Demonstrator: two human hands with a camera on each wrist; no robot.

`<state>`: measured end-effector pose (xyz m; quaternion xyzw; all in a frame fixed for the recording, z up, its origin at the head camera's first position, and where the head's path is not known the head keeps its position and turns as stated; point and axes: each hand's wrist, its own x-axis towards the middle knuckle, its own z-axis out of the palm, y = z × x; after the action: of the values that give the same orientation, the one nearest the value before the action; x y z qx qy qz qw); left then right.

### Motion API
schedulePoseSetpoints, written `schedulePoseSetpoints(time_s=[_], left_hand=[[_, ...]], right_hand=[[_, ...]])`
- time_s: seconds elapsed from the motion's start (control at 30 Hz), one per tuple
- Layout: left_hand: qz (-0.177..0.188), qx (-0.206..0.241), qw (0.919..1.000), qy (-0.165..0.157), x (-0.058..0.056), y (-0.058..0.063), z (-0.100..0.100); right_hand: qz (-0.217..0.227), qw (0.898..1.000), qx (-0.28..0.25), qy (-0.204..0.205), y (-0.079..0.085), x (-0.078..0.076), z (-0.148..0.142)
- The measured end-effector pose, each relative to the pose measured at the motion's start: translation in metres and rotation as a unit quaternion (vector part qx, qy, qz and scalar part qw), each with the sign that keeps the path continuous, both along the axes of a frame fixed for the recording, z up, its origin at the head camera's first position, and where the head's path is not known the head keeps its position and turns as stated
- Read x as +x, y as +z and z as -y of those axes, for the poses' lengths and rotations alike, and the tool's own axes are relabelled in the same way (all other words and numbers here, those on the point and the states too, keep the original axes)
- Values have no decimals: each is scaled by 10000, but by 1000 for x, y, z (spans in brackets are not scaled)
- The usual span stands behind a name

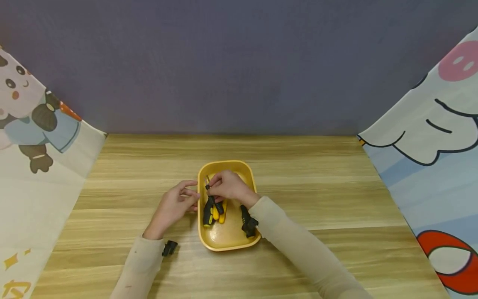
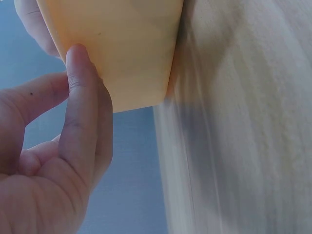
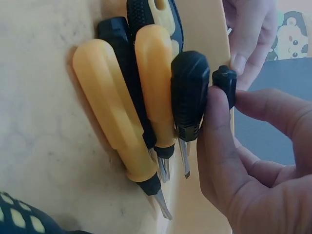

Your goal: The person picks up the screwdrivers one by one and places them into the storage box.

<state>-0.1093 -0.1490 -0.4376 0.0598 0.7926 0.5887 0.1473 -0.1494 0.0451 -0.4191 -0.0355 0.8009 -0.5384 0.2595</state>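
Note:
My right hand reaches into a yellow plastic box. Its thumb and finger pinch a small black-handled screwdriver near the box's left wall; a thin metal tip shows beyond the fingers in the head view. Just beside it lie a black-handled screwdriver, a yellow-handled screwdriver and another yellow screwdriver. A thick black-and-yellow handle lies against them. Outside the box, my left hand touches its left wall and rim with loosely bent fingers.
A dark handle with yellow spots lies on the box's right side. The box stands on a wood-grain table. A grey-blue wall rises behind, with cartoon-printed panels at both sides. Each wrist wears a small black camera.

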Motion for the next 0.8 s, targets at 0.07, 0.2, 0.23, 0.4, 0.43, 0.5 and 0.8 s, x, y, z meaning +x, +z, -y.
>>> schedulePoseSetpoints(time_s=[0.07, 0.2, 0.23, 0.4, 0.43, 0.5, 0.8], left_hand=[[-26, 16, 10000, -21, 0, 0, 0], [-31, 12, 10000, -26, -1, 0, 0], [-19, 3, 10000, -18, -1, 0, 0], [30, -37, 10000, 4, 0, -1, 0], [45, -40, 10000, 20, 0, -1, 0], [61, -50, 10000, 28, 0, -2, 0], [27, -30, 10000, 41, 0, -4, 1]], right_hand=[[-19, 10000, -23, -1, 1, 1, 1], [-31, 9999, -100, 10, 2, 3, 2], [-24, 9999, -115, 7, 2, 3, 2], [-4, 9999, -144, -36, 2, 4, 2], [5, 9999, -157, -44, 3, 4, 2], [18, 9998, -174, -49, 3, 4, 2], [27, 9997, -241, -21, 4, 3, -3]])
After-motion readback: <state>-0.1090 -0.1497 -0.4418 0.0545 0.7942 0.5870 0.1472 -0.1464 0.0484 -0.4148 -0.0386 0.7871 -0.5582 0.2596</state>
